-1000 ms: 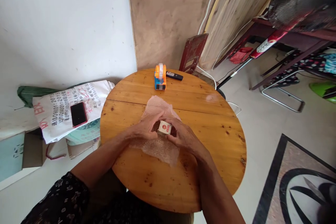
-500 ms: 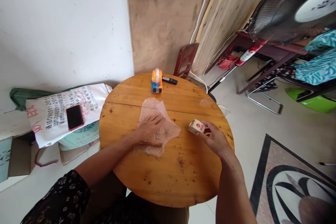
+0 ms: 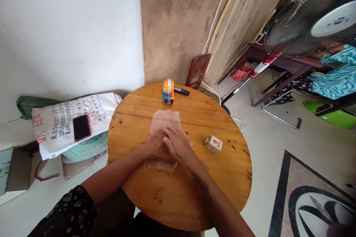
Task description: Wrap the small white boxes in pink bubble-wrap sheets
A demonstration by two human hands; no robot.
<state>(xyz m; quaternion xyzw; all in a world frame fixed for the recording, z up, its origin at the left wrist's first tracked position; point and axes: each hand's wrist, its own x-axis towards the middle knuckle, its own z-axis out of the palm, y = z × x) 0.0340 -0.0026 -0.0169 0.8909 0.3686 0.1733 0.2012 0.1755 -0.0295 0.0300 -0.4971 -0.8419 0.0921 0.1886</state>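
Note:
A sheet of clear bubble wrap (image 3: 164,117) lies on the round wooden table (image 3: 164,200). My left hand (image 3: 158,145) rests on its middle with the fingers stretched out. Partly across it lies my right hand (image 3: 178,143), also flat, its fingers pointing away from me and touching the left hand. Neither hand grips anything; they cover the centre of the sheet. A small cream-coloured box (image 3: 213,143) with a red mark stands on the table to the right, apart from both hands.
At the table's far edge stands an orange and blue tape dispenser (image 3: 168,92) beside a slim black object (image 3: 181,91). A phone (image 3: 81,127) lies on a white printed sack (image 3: 61,118) to the left. A standing fan (image 3: 306,18) and a seated person are at right.
My right hand has let go of the small box, leaving it on the table, and moved left onto the bubble wrap beside my left hand. The view has shifted slightly.

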